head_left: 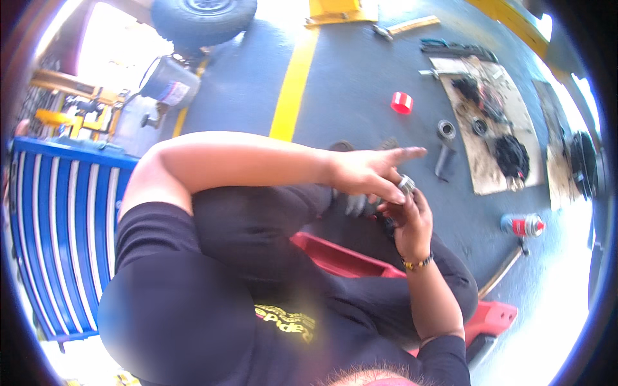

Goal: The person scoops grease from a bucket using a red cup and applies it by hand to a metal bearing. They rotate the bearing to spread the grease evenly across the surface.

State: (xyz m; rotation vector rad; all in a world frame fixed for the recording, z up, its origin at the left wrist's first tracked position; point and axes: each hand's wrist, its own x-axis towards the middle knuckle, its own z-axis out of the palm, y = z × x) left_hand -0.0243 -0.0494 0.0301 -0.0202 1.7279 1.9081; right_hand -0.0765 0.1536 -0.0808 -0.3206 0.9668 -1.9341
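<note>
**Two hands on a small metal ring, over a grey workshop floor**

The person sits low on a red seat [341,257], knees in black trousers. The left arm crosses the body, and the left hand [370,172] reaches to the right with its fingers stretched out long and flat, the forefinger pointing away. Its thumb and lower fingers press against a small silver ring-shaped part [406,184], perhaps a bearing. The right hand [409,222], a beaded bracelet at its wrist, comes up from below with its fingers curled closed under that same part, so the ring sits pinched between both hands, just above the knees. Something dark lies in the right palm; I cannot tell what.

On the floor beyond, a red cup [402,102] stands near a yellow painted line [293,83]. A metal sleeve [446,129] lies beside a cardboard sheet [496,174] carrying dark greasy parts. A spray can [523,224] lies well to the right. A blue slatted cabinet [64,231] stands at the left, a tyre [203,16] at the top.
</note>
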